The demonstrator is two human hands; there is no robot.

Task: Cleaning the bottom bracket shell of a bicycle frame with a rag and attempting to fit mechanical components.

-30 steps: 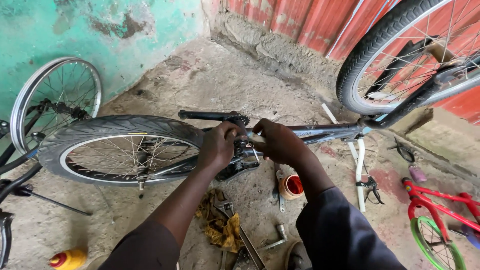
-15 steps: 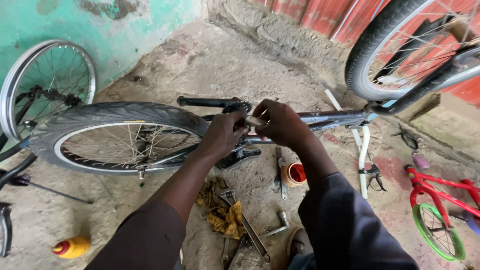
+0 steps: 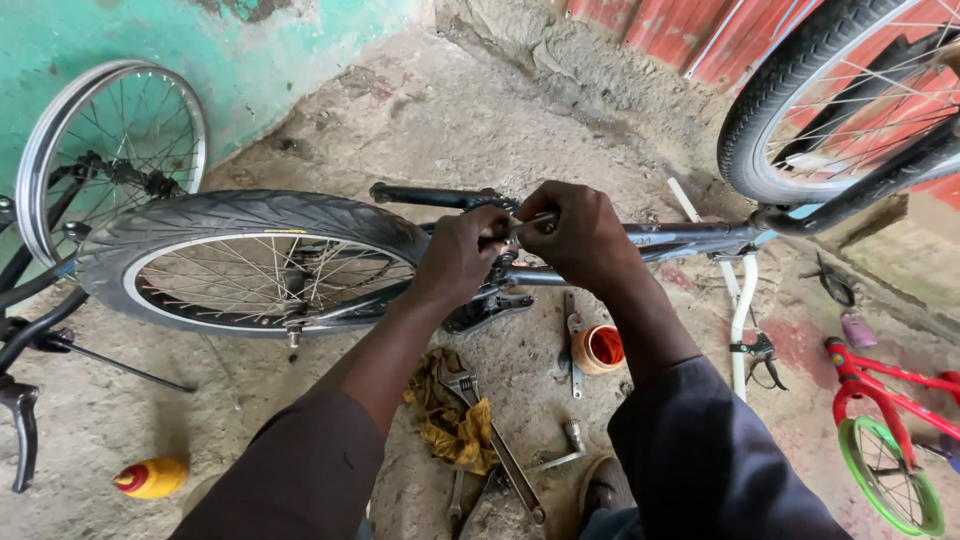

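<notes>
An upturned bicycle lies across the view, its silver frame tube (image 3: 690, 238) running right from the crank area. My left hand (image 3: 462, 255) and my right hand (image 3: 578, 236) meet at the crank and bottom bracket, both closed around a small metal part there. What exactly the fingers hold is hidden. A black crank arm (image 3: 430, 196) sticks out to the left behind my hands. The rear wheel (image 3: 250, 262) with its black tyre lies just left of my left hand.
On the dirt floor below lie an adjustable wrench (image 3: 492, 440) on a yellow rag (image 3: 446, 424), an orange cup (image 3: 598, 350), a flat spanner (image 3: 571, 344) and a yellow bottle (image 3: 152, 477). A loose wheel (image 3: 110, 150) leans at left; another tyre (image 3: 840, 100) and a small red bike (image 3: 890, 420) stand right.
The view has shifted slightly, so hands and wheel sit lower and more central. Both hands stay on the crank area, fingers working closer together.
</notes>
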